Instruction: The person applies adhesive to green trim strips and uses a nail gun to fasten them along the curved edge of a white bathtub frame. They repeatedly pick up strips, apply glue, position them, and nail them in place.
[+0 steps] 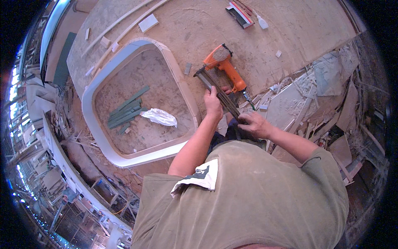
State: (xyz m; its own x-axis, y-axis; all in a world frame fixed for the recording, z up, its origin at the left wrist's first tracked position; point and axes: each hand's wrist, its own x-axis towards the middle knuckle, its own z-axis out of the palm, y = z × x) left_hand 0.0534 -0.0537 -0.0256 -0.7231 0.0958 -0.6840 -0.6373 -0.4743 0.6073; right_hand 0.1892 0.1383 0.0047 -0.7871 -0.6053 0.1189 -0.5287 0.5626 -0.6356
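Note:
An orange air nail gun (pixel 230 71) rests at the table's edge in front of me, its long dark magazine (pixel 225 101) slanting back toward my body. My left hand (pixel 214 103) is closed around the magazine at about its middle, with the thumb on top. My right hand (pixel 256 125) has its fingers pinched at the magazine's near end; whether a small piece is between them is hidden. An air hose fitting (pixel 248 96) joins the foot of the gun's handle.
Left of the gun lies a rounded pale frame (pixel 174 66). Inside it are several green strips (pixel 126 111) and a crumpled white bag (pixel 161 117). At the far side are a dark box (pixel 240 16) and a small white bottle (pixel 262 22). Wood scraps (pixel 309 108) pile up at the right.

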